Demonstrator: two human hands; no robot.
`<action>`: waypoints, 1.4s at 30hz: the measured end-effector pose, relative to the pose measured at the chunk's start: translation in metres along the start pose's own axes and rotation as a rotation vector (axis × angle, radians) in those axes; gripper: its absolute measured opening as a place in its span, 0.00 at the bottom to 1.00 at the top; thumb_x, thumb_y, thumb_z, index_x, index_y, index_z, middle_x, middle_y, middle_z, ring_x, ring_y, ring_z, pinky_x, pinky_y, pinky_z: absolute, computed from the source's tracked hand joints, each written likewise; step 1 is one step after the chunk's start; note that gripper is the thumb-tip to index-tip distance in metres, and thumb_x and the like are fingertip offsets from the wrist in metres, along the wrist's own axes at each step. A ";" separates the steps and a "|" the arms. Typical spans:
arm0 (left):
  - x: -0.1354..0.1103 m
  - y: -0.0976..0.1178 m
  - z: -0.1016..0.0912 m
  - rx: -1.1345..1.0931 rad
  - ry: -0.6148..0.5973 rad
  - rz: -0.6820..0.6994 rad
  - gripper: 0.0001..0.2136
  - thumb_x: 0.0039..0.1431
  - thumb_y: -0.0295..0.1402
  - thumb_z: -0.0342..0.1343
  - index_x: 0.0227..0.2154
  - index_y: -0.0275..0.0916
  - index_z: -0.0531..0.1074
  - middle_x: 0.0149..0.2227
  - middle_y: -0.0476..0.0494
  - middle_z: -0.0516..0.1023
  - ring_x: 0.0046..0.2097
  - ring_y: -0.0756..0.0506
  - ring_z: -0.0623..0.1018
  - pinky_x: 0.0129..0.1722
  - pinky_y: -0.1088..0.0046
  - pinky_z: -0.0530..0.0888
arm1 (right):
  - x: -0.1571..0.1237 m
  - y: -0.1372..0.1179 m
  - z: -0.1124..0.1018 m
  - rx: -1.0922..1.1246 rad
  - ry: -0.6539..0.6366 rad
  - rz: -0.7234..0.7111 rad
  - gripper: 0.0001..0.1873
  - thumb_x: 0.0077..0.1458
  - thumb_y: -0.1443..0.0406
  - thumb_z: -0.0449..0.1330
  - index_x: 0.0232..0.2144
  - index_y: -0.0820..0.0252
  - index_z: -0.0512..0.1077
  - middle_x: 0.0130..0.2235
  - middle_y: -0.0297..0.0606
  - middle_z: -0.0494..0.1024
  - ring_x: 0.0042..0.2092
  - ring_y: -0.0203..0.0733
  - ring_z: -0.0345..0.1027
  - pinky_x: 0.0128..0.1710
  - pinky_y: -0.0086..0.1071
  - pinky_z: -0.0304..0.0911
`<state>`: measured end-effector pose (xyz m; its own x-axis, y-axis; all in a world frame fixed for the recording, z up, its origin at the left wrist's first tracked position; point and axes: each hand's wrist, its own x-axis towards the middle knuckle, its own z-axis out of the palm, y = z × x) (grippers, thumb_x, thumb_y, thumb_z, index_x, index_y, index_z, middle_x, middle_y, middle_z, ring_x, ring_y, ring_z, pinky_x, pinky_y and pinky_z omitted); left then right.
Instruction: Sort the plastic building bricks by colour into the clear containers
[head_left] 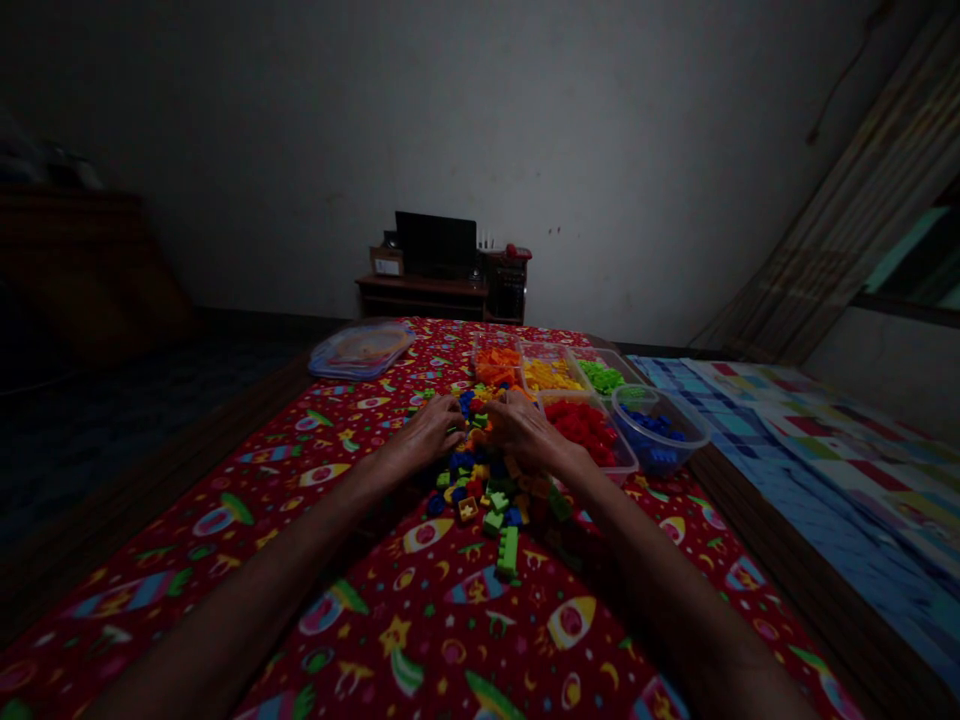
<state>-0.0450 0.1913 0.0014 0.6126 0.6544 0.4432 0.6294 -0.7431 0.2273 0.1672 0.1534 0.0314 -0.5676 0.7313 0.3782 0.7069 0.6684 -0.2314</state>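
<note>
A loose pile of mixed toy building bricks [480, 470] in green, yellow, orange, blue and red lies on the red patterned tablecloth [420, 620]. At the pile's far left side, my left hand [433, 430] has its fingers bent inward over the bricks. My right hand [521, 428] curls down into the pile from the right, close to the left one. Both hands look closed, but what lies between the fingertips is too small and dark to make out. A long green brick [508, 552] lies at the near end of the pile.
Behind and right of the pile stand clear containers with orange bricks [496, 362], yellow bricks [551, 375], green bricks [600, 377] and red bricks [581, 430]. A round tub [686, 440] holds blue bricks. Stacked clear lids [360, 352] lie at the far left.
</note>
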 end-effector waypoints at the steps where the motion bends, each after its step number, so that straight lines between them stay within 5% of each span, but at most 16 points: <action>1: 0.001 -0.001 0.001 -0.012 0.016 0.008 0.06 0.55 0.31 0.53 0.30 0.38 0.74 0.38 0.40 0.71 0.43 0.42 0.70 0.45 0.64 0.69 | 0.000 -0.001 -0.003 0.000 0.001 0.011 0.16 0.50 0.73 0.56 0.43 0.61 0.70 0.38 0.40 0.66 0.38 0.40 0.58 0.37 0.31 0.57; 5: 0.005 -0.003 0.000 -0.059 0.039 0.016 0.06 0.55 0.31 0.52 0.31 0.39 0.75 0.40 0.41 0.72 0.46 0.42 0.70 0.48 0.63 0.68 | 0.000 0.002 -0.012 0.055 0.104 0.082 0.17 0.50 0.74 0.52 0.43 0.61 0.69 0.37 0.40 0.68 0.38 0.40 0.59 0.38 0.32 0.59; 10: 0.006 0.005 -0.001 -0.160 -0.124 0.089 0.12 0.55 0.31 0.53 0.42 0.43 0.75 0.44 0.42 0.74 0.47 0.43 0.72 0.49 0.67 0.67 | -0.001 0.019 -0.026 0.121 0.320 0.164 0.16 0.50 0.71 0.53 0.43 0.63 0.69 0.38 0.42 0.72 0.39 0.41 0.63 0.42 0.35 0.60; 17: 0.002 0.004 0.004 -0.118 -0.137 0.063 0.10 0.58 0.31 0.48 0.38 0.40 0.74 0.40 0.41 0.74 0.40 0.45 0.74 0.41 0.71 0.70 | 0.006 0.021 -0.026 0.163 0.361 0.293 0.12 0.51 0.69 0.54 0.37 0.63 0.73 0.34 0.38 0.75 0.34 0.37 0.66 0.37 0.30 0.61; 21: 0.003 0.000 -0.002 -0.104 -0.026 -0.059 0.09 0.51 0.31 0.52 0.34 0.40 0.75 0.35 0.43 0.75 0.37 0.45 0.74 0.39 0.71 0.70 | 0.026 0.025 -0.025 0.067 0.239 0.292 0.11 0.52 0.71 0.54 0.38 0.62 0.73 0.35 0.40 0.77 0.36 0.38 0.68 0.37 0.30 0.62; 27: 0.009 0.001 -0.020 -0.299 0.003 -0.338 0.12 0.45 0.36 0.55 0.33 0.41 0.77 0.30 0.48 0.79 0.33 0.44 0.76 0.34 0.72 0.70 | 0.062 0.030 -0.012 -0.178 -0.182 0.312 0.15 0.46 0.77 0.57 0.37 0.64 0.76 0.41 0.48 0.77 0.41 0.45 0.70 0.39 0.31 0.63; 33: 0.009 -0.009 -0.019 -0.796 0.050 -0.483 0.22 0.37 0.40 0.63 0.39 0.36 0.76 0.30 0.47 0.80 0.34 0.42 0.78 0.35 0.68 0.73 | 0.058 0.026 -0.017 -0.162 -0.220 0.306 0.12 0.48 0.71 0.59 0.37 0.64 0.77 0.41 0.47 0.78 0.41 0.46 0.71 0.39 0.31 0.64; 36: 0.008 -0.009 -0.018 -0.985 0.077 -0.518 0.29 0.34 0.41 0.66 0.44 0.36 0.74 0.33 0.45 0.80 0.35 0.41 0.79 0.37 0.66 0.74 | 0.045 0.022 -0.024 0.049 -0.074 0.342 0.14 0.51 0.68 0.57 0.40 0.65 0.76 0.39 0.44 0.79 0.40 0.43 0.71 0.37 0.29 0.64; 42: 0.012 0.020 -0.022 -1.018 0.197 -0.512 0.27 0.44 0.46 0.63 0.46 0.35 0.73 0.40 0.42 0.81 0.42 0.40 0.79 0.44 0.63 0.74 | 0.024 0.009 -0.010 0.890 0.076 0.432 0.18 0.51 0.62 0.58 0.42 0.65 0.75 0.31 0.36 0.77 0.28 0.32 0.67 0.29 0.25 0.61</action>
<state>-0.0358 0.1808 0.0301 0.2558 0.9450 0.2040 0.0509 -0.2238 0.9733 0.1644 0.1758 0.0468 -0.2852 0.9463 0.1522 0.2547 0.2279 -0.9398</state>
